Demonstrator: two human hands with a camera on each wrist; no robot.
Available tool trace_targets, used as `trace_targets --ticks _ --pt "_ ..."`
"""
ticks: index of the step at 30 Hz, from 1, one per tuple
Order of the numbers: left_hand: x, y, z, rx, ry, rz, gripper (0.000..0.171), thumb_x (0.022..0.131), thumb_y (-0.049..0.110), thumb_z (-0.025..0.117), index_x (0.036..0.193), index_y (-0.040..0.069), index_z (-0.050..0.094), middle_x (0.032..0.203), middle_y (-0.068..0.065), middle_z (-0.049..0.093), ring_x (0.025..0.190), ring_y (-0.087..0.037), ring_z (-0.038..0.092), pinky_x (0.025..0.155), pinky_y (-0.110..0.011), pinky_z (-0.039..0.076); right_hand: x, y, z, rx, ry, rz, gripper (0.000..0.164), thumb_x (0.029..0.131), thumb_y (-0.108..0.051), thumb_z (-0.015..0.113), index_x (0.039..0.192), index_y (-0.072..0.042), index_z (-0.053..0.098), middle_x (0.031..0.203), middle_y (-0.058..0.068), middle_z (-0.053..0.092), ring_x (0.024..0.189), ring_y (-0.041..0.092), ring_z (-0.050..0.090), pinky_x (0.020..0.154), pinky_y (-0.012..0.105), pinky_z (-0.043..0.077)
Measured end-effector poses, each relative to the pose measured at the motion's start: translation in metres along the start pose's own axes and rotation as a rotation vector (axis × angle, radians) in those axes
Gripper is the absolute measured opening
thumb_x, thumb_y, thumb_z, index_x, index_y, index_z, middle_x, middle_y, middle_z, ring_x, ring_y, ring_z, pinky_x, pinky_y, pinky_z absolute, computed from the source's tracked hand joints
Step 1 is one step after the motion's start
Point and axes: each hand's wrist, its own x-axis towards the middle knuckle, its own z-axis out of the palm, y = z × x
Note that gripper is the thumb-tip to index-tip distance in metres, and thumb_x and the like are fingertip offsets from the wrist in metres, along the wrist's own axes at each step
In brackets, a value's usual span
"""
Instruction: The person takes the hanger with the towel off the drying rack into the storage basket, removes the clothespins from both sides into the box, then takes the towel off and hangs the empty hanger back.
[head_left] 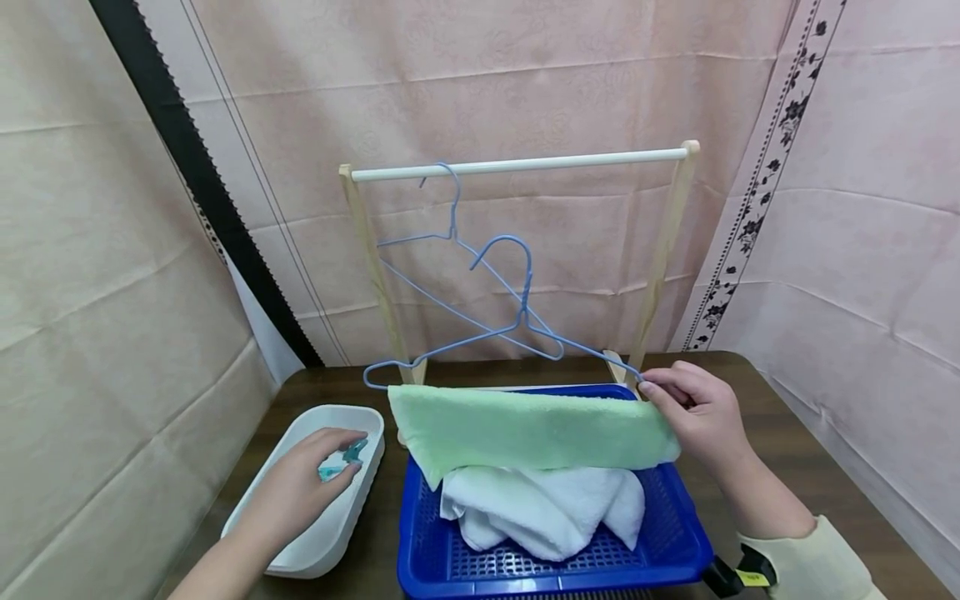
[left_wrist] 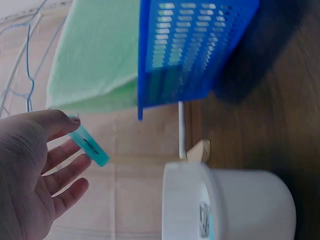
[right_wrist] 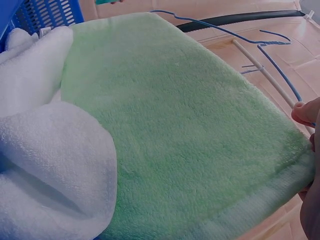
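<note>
The left hand [head_left: 303,479] pinches a small, see-through blue-green plastic clip [left_wrist: 90,146] between thumb and fingers, just beside the white plastic tub. The right hand [head_left: 697,408] pinches one end of a blue wire hanger [head_left: 527,283]. A fuzzy light green towel [head_left: 532,429] hangs folded over that hanger, above a blue plastic basket [head_left: 555,583] with holes. A crumpled white towel [head_left: 543,508] lies in the basket. The white plastic tub [head_left: 330,550] sits to the left, with another clip in it. Behind, a second blue hanger [head_left: 453,204] hangs on a rack's white bar [head_left: 562,162]. Everything stands on a brown wooden table [head_left: 795,450].
</note>
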Motion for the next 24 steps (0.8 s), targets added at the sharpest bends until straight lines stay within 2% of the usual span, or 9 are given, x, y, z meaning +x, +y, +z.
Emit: trace_targets --ticks 11,15,19,22,24 --pt "-0.004 -0.029 -0.002 0.158 -0.144 0.027 0.036 0.084 0.021 0.080 0.118 0.021 0.070 0.116 0.000 0.069 0.111 -0.026 0.064 0.092 -0.049 0.052 -0.002 0.003 -0.002 0.012 -0.011 0.019 0.023 0.071 0.027 0.068 0.084 0.008 0.070 0.061 0.000 0.038 0.057 0.004 0.033 0.047 0.021 0.028" --pt "-0.006 -0.038 -0.001 0.204 -0.192 0.044 0.034 0.081 0.019 0.081 0.113 0.019 0.072 0.110 0.000 0.070 0.105 -0.024 0.065 0.090 -0.047 0.053 -0.008 0.023 -0.001 0.014 -0.015 0.039 0.025 0.072 0.025 0.071 0.085 0.004 0.072 0.062 -0.002 0.039 0.057 0.004 0.034 0.047 0.021 0.029" --pt "-0.006 -0.049 0.003 0.231 -0.242 0.068 0.031 0.079 0.017 0.083 0.108 0.017 0.073 0.103 0.002 0.070 0.099 -0.021 0.066 0.087 -0.044 0.053 -0.007 0.018 -0.002 0.012 -0.017 0.043 0.024 0.072 0.025 0.070 0.085 0.005 0.072 0.062 -0.003 0.040 0.057 0.003 0.035 0.048 0.021 0.028" --pt "-0.006 -0.056 0.007 0.248 -0.284 0.058 0.029 0.077 0.017 0.084 0.104 0.018 0.074 0.098 0.006 0.070 0.095 -0.019 0.066 0.085 -0.043 0.054 -0.002 0.002 -0.002 0.012 -0.012 0.031 0.023 0.071 0.028 0.068 0.083 0.008 0.070 0.061 0.000 0.039 0.057 0.004 0.034 0.047 0.021 0.028" --pt "-0.005 -0.060 0.009 0.262 -0.301 0.059 0.028 0.075 0.017 0.085 0.101 0.018 0.074 0.096 0.006 0.070 0.094 -0.019 0.067 0.085 -0.043 0.054 -0.001 0.002 -0.002 0.015 -0.007 0.026 0.023 0.070 0.028 0.068 0.083 0.008 0.070 0.061 0.000 0.039 0.057 0.004 0.034 0.047 0.021 0.028"
